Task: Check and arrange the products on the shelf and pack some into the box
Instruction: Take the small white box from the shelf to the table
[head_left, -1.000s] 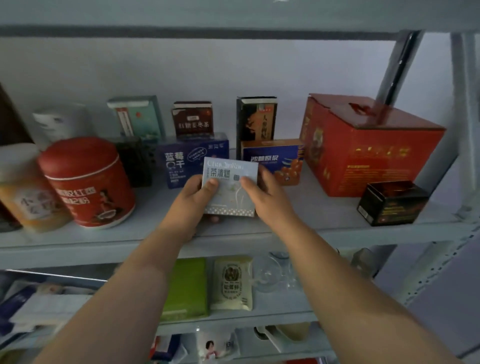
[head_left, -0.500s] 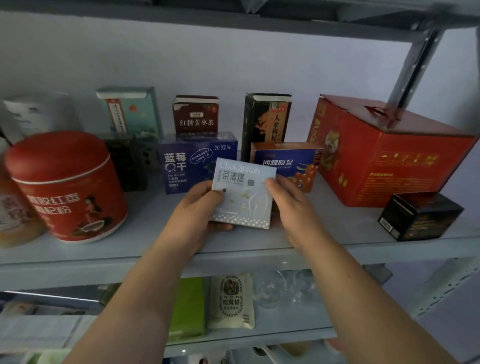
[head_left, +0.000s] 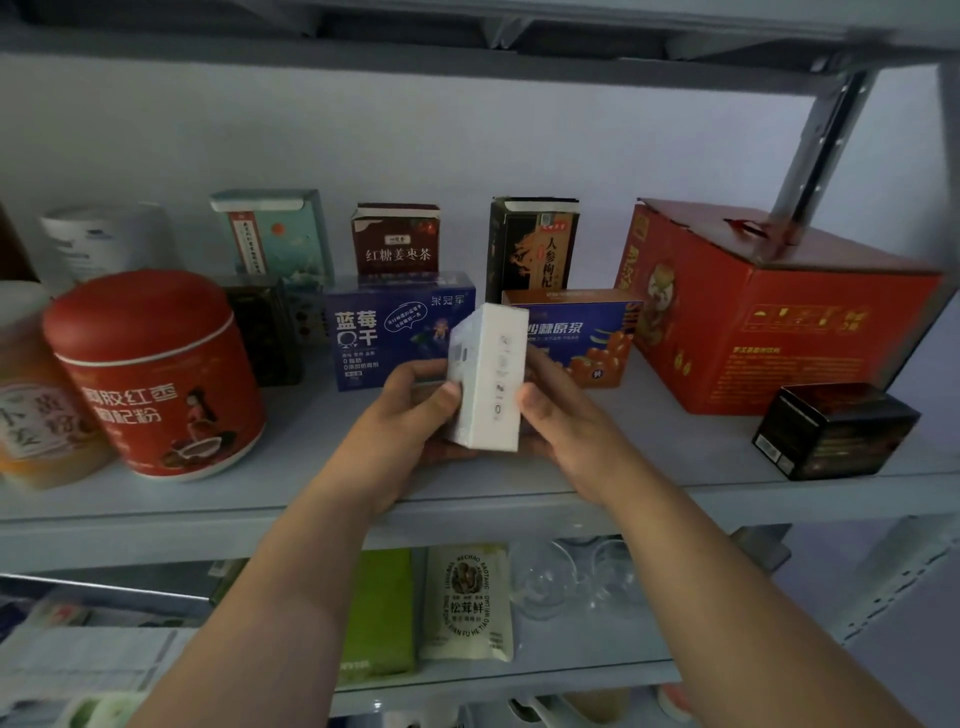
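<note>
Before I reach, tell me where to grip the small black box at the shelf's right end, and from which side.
Grip the black box across its two opposite side walls, coming from the front and above. It sits low and flat-topped near the shelf edge, with the red carton behind it, so the front looks freest.

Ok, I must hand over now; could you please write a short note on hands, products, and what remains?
Left hand and right hand: both grip the small white box, one from each side, above the shelf.
Others, like the blue box and red canister, stand on the shelf.
Done: this box is lifted for checking.
Left: place or pack it; no packing box is in view.
</note>
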